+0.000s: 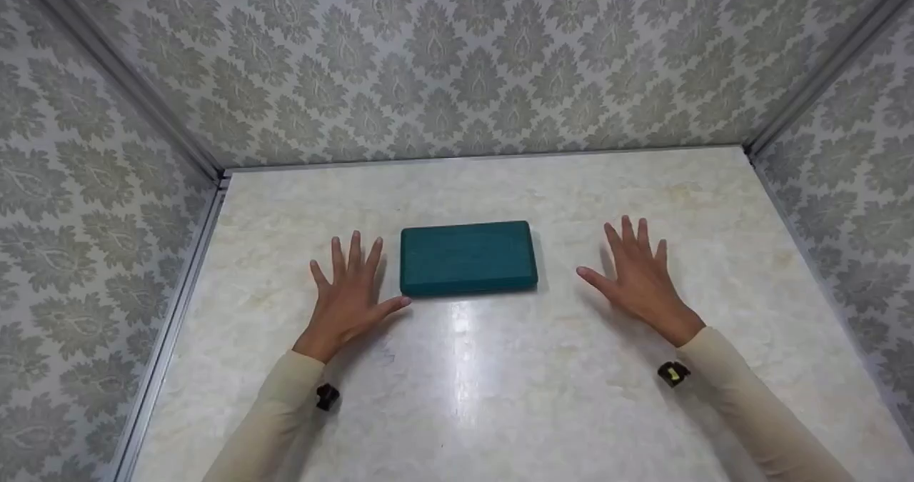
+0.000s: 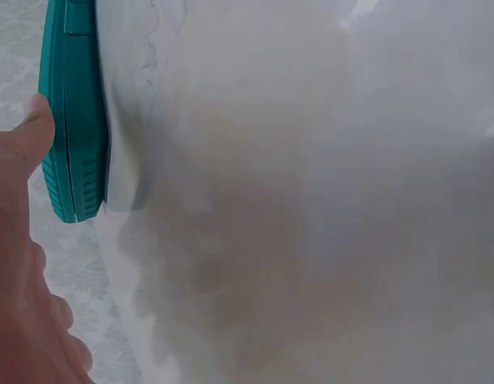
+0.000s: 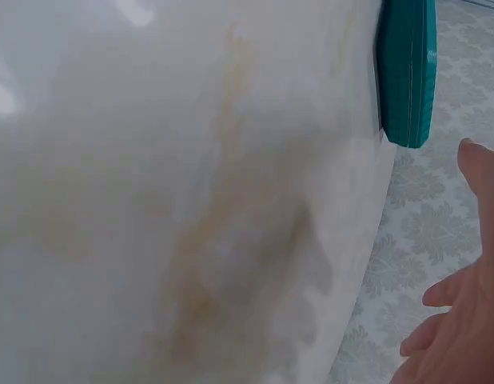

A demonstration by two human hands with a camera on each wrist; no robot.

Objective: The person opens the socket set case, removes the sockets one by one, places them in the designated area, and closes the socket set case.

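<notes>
A closed teal plastic case (image 1: 468, 258), flat and rectangular, lies on the table between the two hands. My left hand (image 1: 348, 298) is spread with straight fingers at the case's left, its thumb tip near the front left corner; whether it touches cannot be told. Further off on the other side, my right hand (image 1: 643, 282) is also spread, apart from the case and holding nothing. The left wrist view shows the case's side (image 2: 73, 120) with a seam and ribbed corners. In the right wrist view the case (image 3: 407, 76) stands beyond the thumb.
The pale marbled table (image 1: 514, 389) has a glossy light reflection in front of the case. Patterned panels (image 1: 457, 61) rise at the back and both sides, with metal framing (image 1: 171, 318) along the left edge. A small dark device (image 1: 673, 373) sits by the right wrist.
</notes>
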